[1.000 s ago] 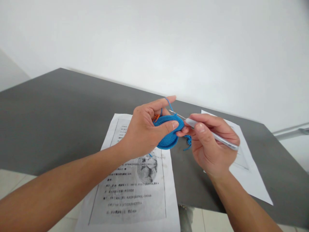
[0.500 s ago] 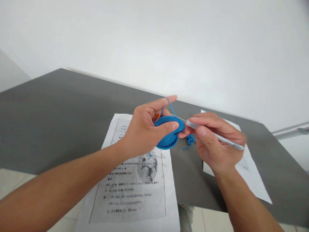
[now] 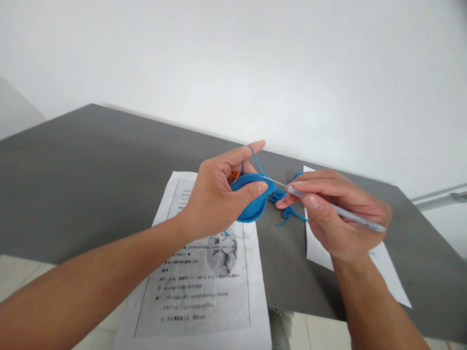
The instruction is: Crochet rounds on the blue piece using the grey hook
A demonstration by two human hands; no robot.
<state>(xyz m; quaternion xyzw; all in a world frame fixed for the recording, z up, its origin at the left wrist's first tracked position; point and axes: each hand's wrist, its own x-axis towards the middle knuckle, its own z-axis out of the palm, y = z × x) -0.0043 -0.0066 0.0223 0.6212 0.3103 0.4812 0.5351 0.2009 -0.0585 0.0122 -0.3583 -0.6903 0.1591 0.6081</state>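
Note:
My left hand [image 3: 226, 194] pinches a round blue crochet piece [image 3: 251, 206], its thumb lying across the front. Blue yarn [image 3: 255, 159] loops over the raised index finger and runs down to the top edge of the piece. An orange stitch marker [image 3: 234, 177] sits at the piece's upper left, close to the palm. In my right hand [image 3: 343, 209] is a crochet hook [image 3: 355, 217] with a grey handle, gripped like a pen. Its thin metal tip meets the upper right edge of the piece, at the yarn.
Loose blue yarn [image 3: 287, 212] lies tangled on the grey table [image 3: 109, 180] behind the hands. A printed sheet [image 3: 197, 301] with text and a picture is under my left arm. Another white paper [image 3: 388, 279] lies under my right hand. A white wall [image 3: 233, 73] stands behind the table.
My right hand has moved right, drawing the hook back from the piece, so more loose yarn shows behind. My left hand has shifted slightly left with the piece.

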